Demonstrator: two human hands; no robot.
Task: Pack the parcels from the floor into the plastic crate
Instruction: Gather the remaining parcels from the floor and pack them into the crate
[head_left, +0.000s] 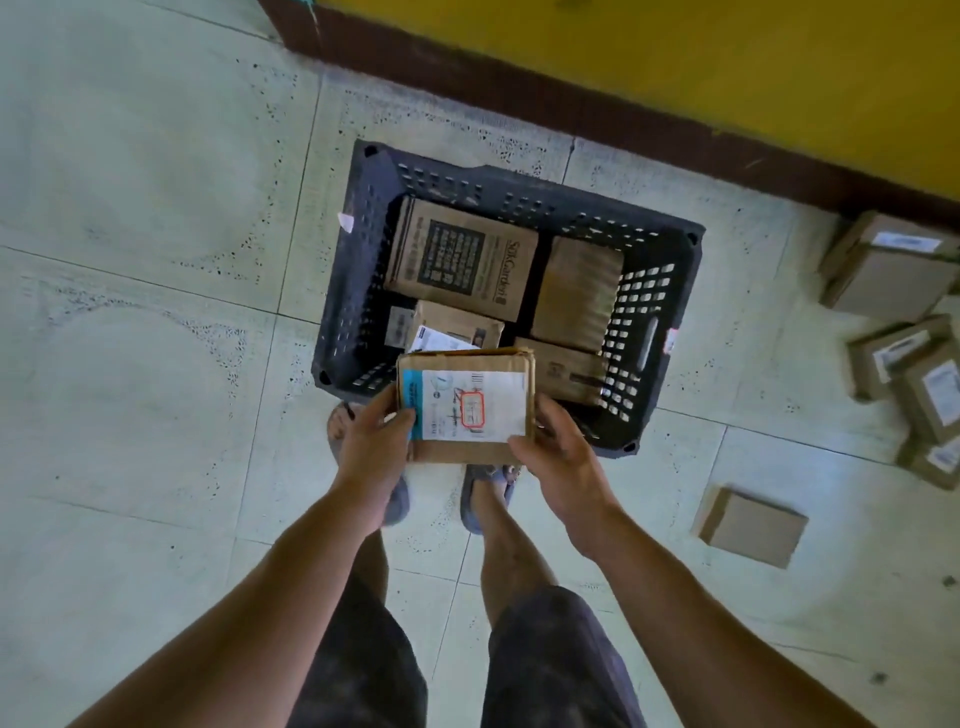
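A cardboard parcel (467, 410) with a white and blue shipping label is held between both hands above the near edge of the dark plastic crate (358, 249). My left hand (371, 441) grips its left side, thumb on top. My right hand (558, 457) grips its right side, thumb on the label's corner. Inside the crate lie several parcels: a printed brown box (462, 254) at the back left, a plain box (576, 293) to its right, and smaller ones at the front.
Several parcels (904, 332) are piled on the tiled floor at the right, and a single flat box (750, 525) lies nearer to me. A yellow wall with a dark skirting (571, 104) runs behind the crate. My feet in sandals stand just before the crate.
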